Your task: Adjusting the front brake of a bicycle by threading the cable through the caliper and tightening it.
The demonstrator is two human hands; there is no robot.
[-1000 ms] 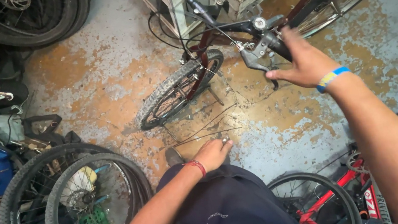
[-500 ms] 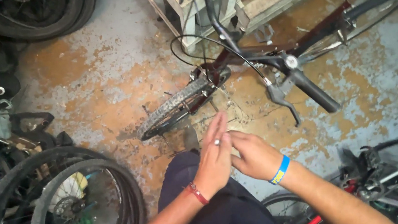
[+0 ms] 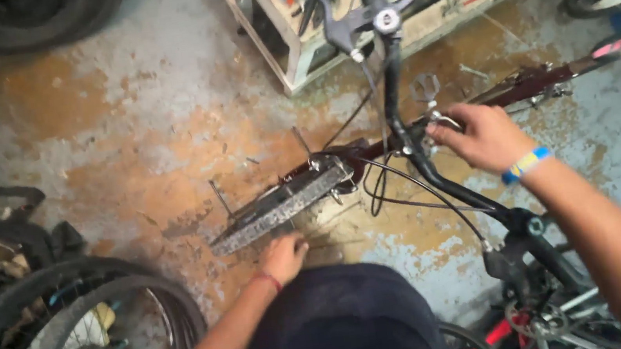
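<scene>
At the bottom centre of the frame your dark-clothed knee (image 3: 340, 321) fills the near view. Just above it your left hand (image 3: 283, 257), with a red band at the wrist, reaches toward the bicycle's front tyre (image 3: 279, 208); the fingers lie loosely curled and hold nothing, their tips just under the tyre's tread, and you cannot tell from here whether they touch it.

To the right, your right arm runs in from the lower right corner, a blue and yellow wristband (image 3: 526, 164) on it. Your right hand (image 3: 483, 136) sits right of centre, its grip closed around the stem area where the black handlebar (image 3: 437, 179) meets the dark red bicycle frame (image 3: 543, 79). The handlebar sweeps from the top centre down to the lower right, with thin black cables (image 3: 400, 199) looping beneath it. A brake lever (image 3: 344, 32) shows near its upper end.

At the lower left lie loose black wheels (image 3: 69, 330) stacked together. The worn concrete floor (image 3: 124, 134), patched orange and grey, spreads across the middle. Farthest away, at the top centre, stands a pale wooden rack (image 3: 296, 58) holding tools and parts.
</scene>
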